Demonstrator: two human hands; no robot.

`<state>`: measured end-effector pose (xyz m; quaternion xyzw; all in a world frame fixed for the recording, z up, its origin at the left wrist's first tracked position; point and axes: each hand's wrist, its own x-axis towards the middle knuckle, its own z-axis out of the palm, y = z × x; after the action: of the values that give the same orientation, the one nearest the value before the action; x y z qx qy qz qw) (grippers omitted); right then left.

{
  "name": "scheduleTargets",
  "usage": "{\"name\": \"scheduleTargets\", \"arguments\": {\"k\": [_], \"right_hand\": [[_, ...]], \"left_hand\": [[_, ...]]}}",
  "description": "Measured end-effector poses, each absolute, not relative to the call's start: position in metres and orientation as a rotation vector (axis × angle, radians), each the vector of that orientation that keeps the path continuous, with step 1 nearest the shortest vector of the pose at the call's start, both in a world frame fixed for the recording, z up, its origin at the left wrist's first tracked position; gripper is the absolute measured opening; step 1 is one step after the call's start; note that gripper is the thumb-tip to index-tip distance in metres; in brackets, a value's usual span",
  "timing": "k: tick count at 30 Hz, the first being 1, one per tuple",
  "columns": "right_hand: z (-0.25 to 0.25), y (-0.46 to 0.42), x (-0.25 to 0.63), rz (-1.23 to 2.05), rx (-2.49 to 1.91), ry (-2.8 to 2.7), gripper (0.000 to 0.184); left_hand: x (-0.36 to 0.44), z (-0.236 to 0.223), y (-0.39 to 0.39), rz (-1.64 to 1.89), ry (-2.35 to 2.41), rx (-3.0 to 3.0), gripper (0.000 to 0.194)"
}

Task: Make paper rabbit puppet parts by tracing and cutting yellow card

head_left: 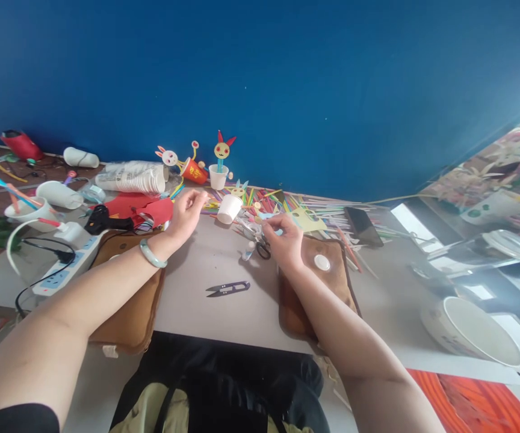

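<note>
My left hand [188, 211] is raised left of a white paper cup [229, 209], its thumb and fingertips pinched together; whatever is between them is too small to name. The cup leans on its side with a small pale paper figure [239, 189] behind it. My right hand [284, 239] hovers over black-handled scissors [263, 249], fingers also closed in a pinch, their contents unclear. Light blue paper shows beside those fingers. A small glue-like bottle [248, 251] lies between the hands. Nearer me on the table rest purple thread snips [228, 289].
Two brown pads [124, 300] [318, 288] lie under my forearms. Paper-cup puppets [218, 175] stand by the blue wall. Coloured sticks [260, 195] and a phone [363, 227] lie behind; a power strip [68, 264] is left, a white bowl [481, 331] right.
</note>
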<state>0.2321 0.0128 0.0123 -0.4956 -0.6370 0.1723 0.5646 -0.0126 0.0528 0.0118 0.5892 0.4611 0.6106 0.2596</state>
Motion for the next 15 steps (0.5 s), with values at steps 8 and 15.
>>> {"name": "scheduleTargets", "arguments": {"k": [8,15], "right_hand": [[0.003,0.031,0.246,0.361,-1.206,-1.373,0.010],[0.003,0.038,0.254,0.397,-1.209,-1.253,0.012]], "left_hand": [[-0.012,0.021,0.104,1.218,1.641,1.115,0.018],[-0.006,0.011,0.136,1.038,1.565,0.933,0.021]]}}
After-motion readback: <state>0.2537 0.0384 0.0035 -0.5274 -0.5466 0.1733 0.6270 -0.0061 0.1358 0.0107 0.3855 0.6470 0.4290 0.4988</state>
